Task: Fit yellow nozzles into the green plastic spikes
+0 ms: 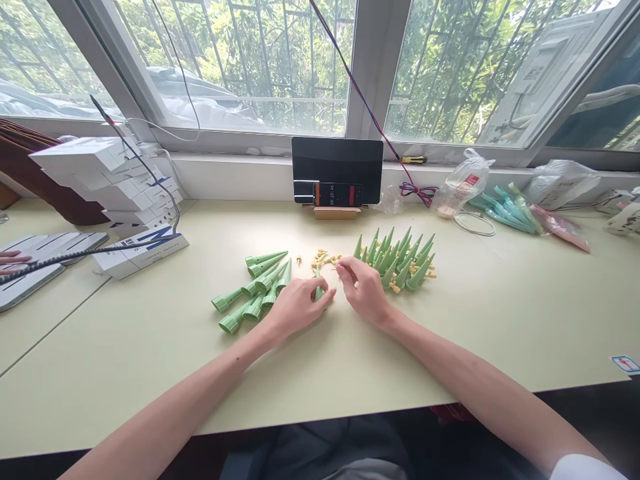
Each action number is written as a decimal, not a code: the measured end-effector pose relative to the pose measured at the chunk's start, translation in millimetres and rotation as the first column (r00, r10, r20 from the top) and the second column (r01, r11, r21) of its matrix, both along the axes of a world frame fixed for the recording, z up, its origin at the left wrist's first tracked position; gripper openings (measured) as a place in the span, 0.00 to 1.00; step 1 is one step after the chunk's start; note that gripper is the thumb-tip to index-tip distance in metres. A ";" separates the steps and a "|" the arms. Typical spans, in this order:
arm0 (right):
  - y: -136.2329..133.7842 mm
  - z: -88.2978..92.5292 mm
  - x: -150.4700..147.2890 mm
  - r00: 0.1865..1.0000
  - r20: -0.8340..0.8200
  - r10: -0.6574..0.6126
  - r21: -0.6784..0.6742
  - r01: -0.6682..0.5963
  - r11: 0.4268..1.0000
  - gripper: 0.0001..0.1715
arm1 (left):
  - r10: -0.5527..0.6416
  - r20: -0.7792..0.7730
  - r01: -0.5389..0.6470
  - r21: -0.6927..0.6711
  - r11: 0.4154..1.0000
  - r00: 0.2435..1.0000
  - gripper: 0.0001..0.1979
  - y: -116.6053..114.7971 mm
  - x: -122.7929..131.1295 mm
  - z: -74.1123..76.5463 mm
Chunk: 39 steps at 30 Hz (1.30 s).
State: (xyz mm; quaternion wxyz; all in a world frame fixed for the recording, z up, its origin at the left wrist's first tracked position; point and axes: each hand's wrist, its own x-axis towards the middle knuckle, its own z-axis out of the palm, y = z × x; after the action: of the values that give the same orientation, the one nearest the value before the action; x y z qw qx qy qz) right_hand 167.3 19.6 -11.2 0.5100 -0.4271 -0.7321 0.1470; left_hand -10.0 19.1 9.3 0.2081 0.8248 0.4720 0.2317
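My left hand (pixel 300 301) is closed around a green plastic plant-watering spike (pixel 319 288), which stands point up on the table and is partly hidden by the fingers. Just to the right, my right hand (pixel 367 290) has thumb and forefinger pinched together; whatever is between them is too small to make out. Small yellow valve-like pieces (pixel 320 256) lie loose beyond the hands. Several green spikes (pixel 255 287) without visible yellow parts lie on their sides left of my left hand. Right of my right hand, a dense group of green spikes (pixel 400 257) stands upright, yellow pieces at their bases.
A phone (pixel 337 195) showing a timer leans on a black tablet (pixel 337 160) at the window sill. White boxes (pixel 125 180) are stacked at left, near another person's hand (pixel 13 260). Plastic bags (pixel 465 183) and a cable (pixel 475 225) lie at back right.
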 end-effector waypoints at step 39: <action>1.0 -2.9 0.2 0.998 -0.046 -0.049 0.035 0.050 0.998 0.09 | 0.094 0.431 -0.118 0.029 0.993 0.897 0.28 0.6 4.3 1.8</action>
State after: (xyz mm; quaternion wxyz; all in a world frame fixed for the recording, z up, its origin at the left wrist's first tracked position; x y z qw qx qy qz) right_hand 167.5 20.6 -14.1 0.5376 -0.4324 -0.7120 0.1308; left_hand -5.7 19.7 11.1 0.2714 0.7319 0.4526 0.4311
